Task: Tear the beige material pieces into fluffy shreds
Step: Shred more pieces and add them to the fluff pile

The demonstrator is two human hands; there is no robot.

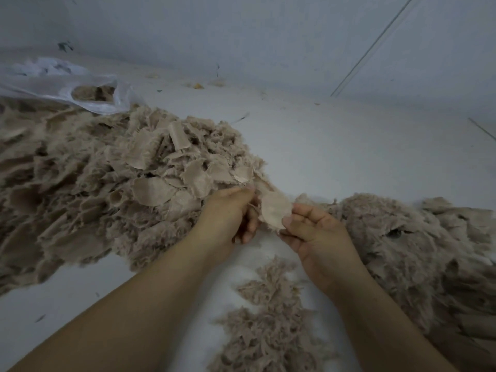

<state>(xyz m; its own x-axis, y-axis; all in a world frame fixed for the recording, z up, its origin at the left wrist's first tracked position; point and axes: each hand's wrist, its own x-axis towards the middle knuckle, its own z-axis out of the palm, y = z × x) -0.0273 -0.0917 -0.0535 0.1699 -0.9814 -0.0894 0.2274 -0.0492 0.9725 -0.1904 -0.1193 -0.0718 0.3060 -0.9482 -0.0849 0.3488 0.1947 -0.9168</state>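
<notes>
A flat beige piece point(274, 210) with frayed edges is held between both hands above the white floor. My left hand point(230, 213) grips its left edge with curled fingers. My right hand point(311, 226) pinches its right edge between thumb and fingers. A big heap of beige pieces point(120, 178) lies to the left, with flat patches on top. A fluffy mound of shreds point(408, 242) spreads to the right, and a smaller patch of shreds point(271, 323) lies between my forearms.
A clear plastic bag point(61, 84) with some beige material inside lies at the back left. A white wall point(268, 36) rises behind the floor. Small scraps point(198, 85) dot the floor near the wall.
</notes>
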